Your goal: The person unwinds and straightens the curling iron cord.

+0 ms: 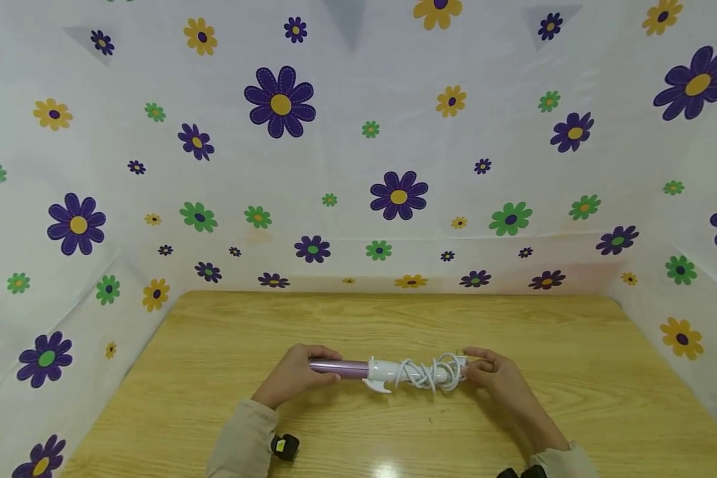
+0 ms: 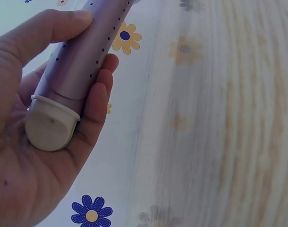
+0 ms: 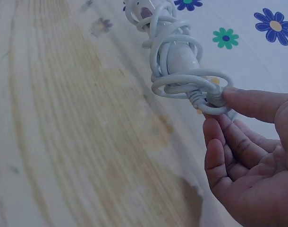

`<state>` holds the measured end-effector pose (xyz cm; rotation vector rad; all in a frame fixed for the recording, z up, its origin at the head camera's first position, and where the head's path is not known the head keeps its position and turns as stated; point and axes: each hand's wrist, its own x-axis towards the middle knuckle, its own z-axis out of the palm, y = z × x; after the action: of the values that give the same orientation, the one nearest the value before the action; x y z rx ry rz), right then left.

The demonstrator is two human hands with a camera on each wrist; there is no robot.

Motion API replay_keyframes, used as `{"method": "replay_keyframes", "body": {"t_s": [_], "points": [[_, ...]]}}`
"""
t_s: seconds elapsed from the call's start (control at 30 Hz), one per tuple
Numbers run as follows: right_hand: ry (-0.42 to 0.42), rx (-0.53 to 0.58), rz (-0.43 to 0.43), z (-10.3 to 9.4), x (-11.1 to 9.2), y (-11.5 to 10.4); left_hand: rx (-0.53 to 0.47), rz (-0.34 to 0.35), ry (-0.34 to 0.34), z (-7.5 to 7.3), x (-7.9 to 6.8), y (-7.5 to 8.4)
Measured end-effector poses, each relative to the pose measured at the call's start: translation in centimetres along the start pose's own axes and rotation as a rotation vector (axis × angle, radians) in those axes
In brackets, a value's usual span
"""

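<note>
A curling iron (image 1: 342, 369) lies crosswise between my hands, close over the table, with a purple barrel and a white handle. My left hand (image 1: 301, 373) grips the barrel's left end. In the left wrist view the thumb lies along the dotted purple barrel (image 2: 80, 56), and the white end cap (image 2: 52, 124) rests against the palm. A white cord (image 1: 433, 373) is wound in loops around the handle. My right hand (image 1: 502, 385) pinches the cord at the handle's right end. Up close, the thumb and fingertips hold a ribbed cord piece (image 3: 214, 97).
The wood-grain table (image 1: 394, 318) spreads around both hands. A white flower-print cloth (image 1: 346, 159) rises behind it and along both sides. Black wrist devices (image 1: 285, 447) sit at the sleeves.
</note>
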<state>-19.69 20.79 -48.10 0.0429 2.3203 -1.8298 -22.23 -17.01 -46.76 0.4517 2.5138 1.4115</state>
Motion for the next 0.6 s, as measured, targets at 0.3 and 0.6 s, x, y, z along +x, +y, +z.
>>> {"method": "replay_keyframes", "body": {"t_s": [0.3,0.6], "points": [[0.036,-0.016,0.025,-0.1,-0.08,0.18,-0.014,-0.013,0.024,0.12,0.04,0.23],[0.024,-0.038,-0.01,-0.28,-0.21,0.09,-0.044,-0.012,0.02,0.07,0.08,0.11]]}}
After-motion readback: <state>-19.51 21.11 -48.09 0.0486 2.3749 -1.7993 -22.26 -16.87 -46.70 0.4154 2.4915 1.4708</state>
